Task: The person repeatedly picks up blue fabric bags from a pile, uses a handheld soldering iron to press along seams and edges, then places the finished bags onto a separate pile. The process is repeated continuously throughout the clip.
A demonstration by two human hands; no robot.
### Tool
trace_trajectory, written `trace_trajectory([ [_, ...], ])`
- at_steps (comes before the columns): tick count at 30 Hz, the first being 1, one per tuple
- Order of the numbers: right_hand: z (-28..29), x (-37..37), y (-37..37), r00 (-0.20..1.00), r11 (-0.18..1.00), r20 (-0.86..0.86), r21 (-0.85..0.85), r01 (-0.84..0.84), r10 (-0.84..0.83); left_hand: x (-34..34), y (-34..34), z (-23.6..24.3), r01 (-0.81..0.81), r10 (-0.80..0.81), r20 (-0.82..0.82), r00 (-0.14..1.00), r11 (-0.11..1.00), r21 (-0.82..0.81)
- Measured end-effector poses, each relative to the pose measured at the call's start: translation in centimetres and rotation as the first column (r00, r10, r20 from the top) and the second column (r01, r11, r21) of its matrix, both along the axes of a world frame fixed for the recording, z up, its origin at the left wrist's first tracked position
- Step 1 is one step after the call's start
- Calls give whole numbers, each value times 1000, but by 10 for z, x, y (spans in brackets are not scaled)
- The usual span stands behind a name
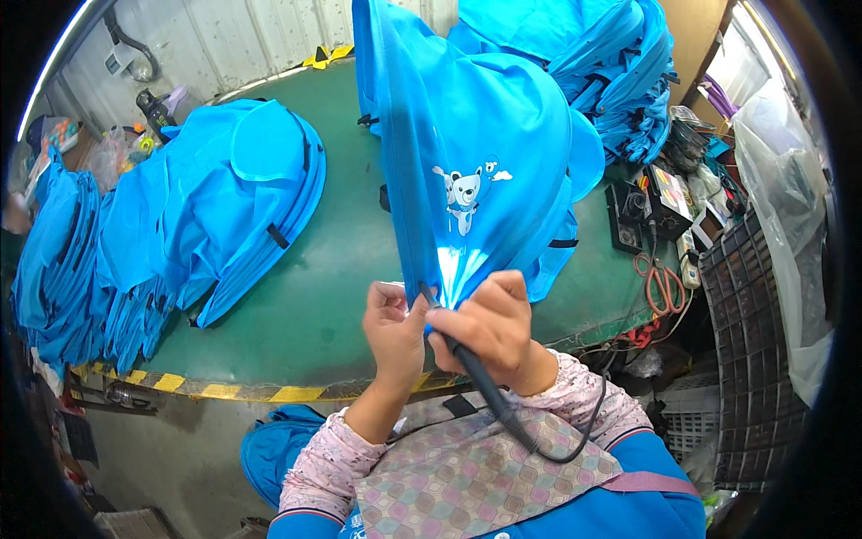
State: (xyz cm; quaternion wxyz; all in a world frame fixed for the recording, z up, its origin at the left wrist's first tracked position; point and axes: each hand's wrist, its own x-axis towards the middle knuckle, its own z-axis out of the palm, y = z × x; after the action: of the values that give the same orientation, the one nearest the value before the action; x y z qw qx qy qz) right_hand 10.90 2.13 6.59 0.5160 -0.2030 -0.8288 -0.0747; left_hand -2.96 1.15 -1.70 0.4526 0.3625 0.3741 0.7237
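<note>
A blue fabric piece with a printed white bear stands folded up on the green table. My left hand pinches the lower end of its long edge seam. My right hand is closed on a black handheld tool with a cord hanging from it; the tool's tip is at the seam beside my left thumb. A bright light shines on the fabric just above my fingers, below the printed bear.
Piles of blue fabric pieces lie left and back right on the table. At the right are black boxes, orange scissors, a power strip, a dark grid panel and plastic sheeting. A dark bottle stands back left.
</note>
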Motion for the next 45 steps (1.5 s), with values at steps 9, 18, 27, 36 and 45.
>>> trace_trajectory([
  [9, -19, 65, 43, 753, 840, -386, -135, 526, -533, 0, -4, 47, 51, -50, 241, 969, 999, 0],
  [18, 38, 18, 123, 540, 947, -838, -230, -224, -75, 24, 44, 88, 151, 212, -927, 310, 952, 268],
  [27, 49, 89, 186, 915, 991, -385, -10, 131, -124, 85, 308, 195, 112, 595, -656, 464, 695, 710],
  [36, -47, 136, 150, 707, 855, -571, -510, 93, -418, 290, 478, 219, 421, 7, -943, 334, 894, 155],
  [45, -47, 142, 153, 735, 841, -547, -537, 59, -401, 221, 439, 204, 267, 534, -736, 416, 702, 660],
])
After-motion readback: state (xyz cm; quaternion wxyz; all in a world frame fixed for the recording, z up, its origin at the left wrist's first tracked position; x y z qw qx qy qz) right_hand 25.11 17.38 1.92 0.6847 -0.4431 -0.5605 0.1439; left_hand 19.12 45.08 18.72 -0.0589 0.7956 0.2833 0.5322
